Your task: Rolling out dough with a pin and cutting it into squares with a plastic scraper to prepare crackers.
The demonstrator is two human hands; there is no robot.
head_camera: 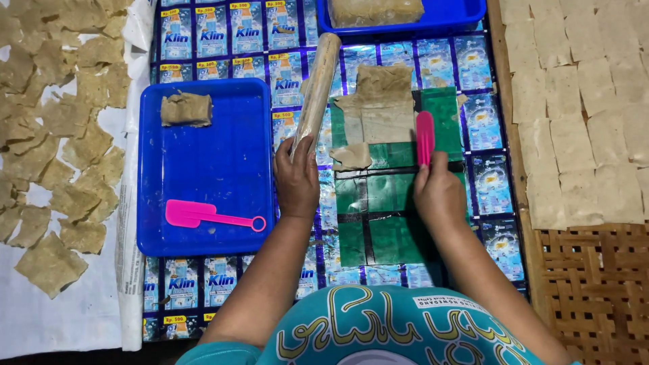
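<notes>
My left hand (296, 177) grips the near end of a wooden rolling pin (316, 86) that lies slanting away from me. My right hand (438, 192) holds a pink scraper (424, 137) upright, its blade against a thin flattened sheet of brownish dough (378, 101). The dough lies on a green plastic mat (378, 216) crossed by dark tape lines. A small torn piece of dough (351, 157) sits at the sheet's near left corner, between my two hands.
A blue tray (216, 196) on the left holds a lump of dough (186, 109) and a pink spatula (213, 216). Another blue tray (405, 23) with dough is at the back. Cut dough squares dry on white cloth (54, 135) at left and on a woven mat (581, 101) at right.
</notes>
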